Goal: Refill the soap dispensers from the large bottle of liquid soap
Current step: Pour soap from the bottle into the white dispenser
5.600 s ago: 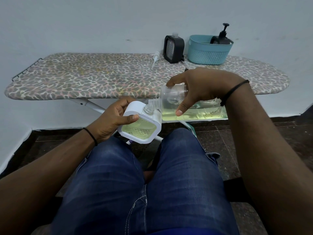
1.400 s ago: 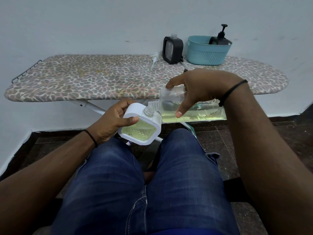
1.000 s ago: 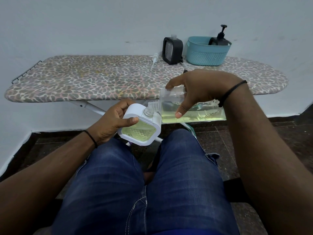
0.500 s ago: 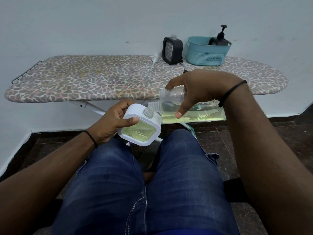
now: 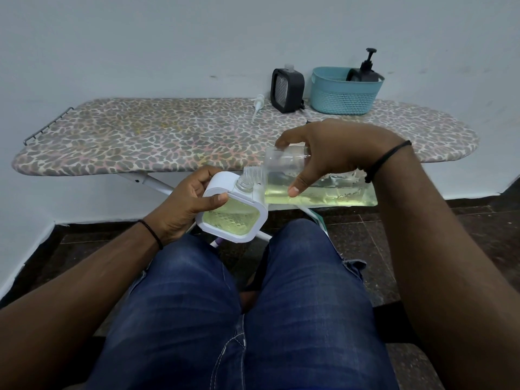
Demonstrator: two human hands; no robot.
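Pour in progress, nothing shifted over the last seconds: right hand [image 5: 332, 153] grips tipped large bottle [image 5: 318, 190], left hand [image 5: 185, 204] grips white dispenser [image 5: 233, 215], filling continues.

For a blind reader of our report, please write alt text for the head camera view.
A seated person's right hand tips a large clear bottle of yellow soap into the neck of a white dispenser held by the left hand above the lap. Behind, an ironing board holds a black dispenser and a teal basket.

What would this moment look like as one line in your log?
step: pouring | left hand: holds dispenser | right hand: tips bottle | necks: meet | soap: in both
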